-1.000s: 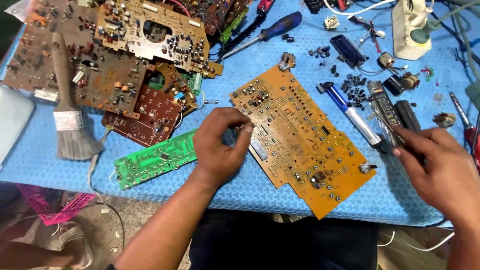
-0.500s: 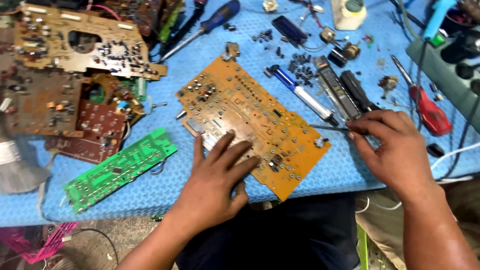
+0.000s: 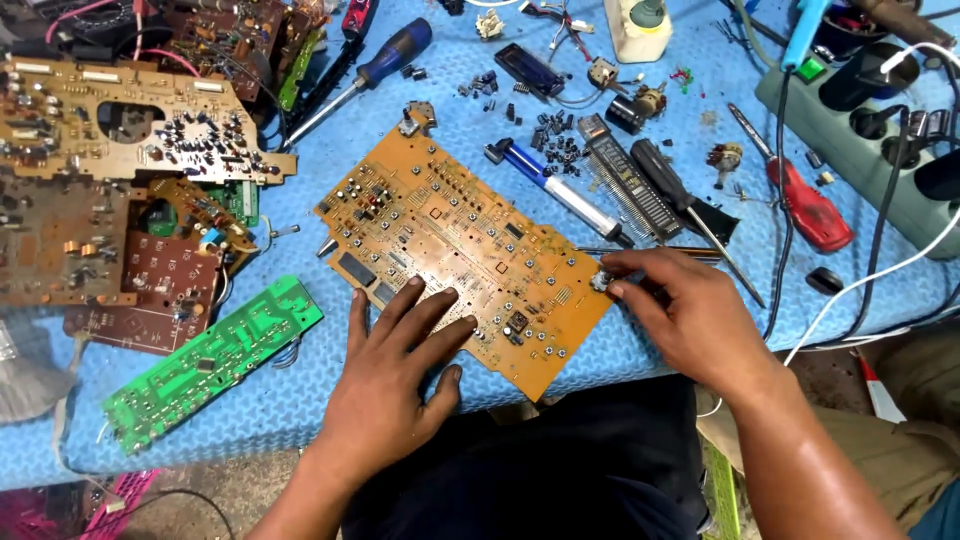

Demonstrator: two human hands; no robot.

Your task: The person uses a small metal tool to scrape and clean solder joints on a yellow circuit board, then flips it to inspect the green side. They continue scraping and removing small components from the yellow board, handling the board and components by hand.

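Head view: left hand (image 3: 385, 385) flat and open, fingers spread, pressing down on near edge of orange circuit board (image 3: 465, 250) lying on blue mat (image 3: 300, 390). Right hand (image 3: 690, 315) pinched shut on small metal part (image 3: 601, 282) at board's right corner, thin tweezers (image 3: 650, 250) just beyond fingertips. Green board (image 3: 205, 365) lying left of pressing hand; red screwdriver (image 3: 800, 205) well beyond pinching hand.

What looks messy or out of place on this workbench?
Small dark components lie loose and scattered on the blue mat above the orange circuit board. At far left, brown boards are heaped overlapping.
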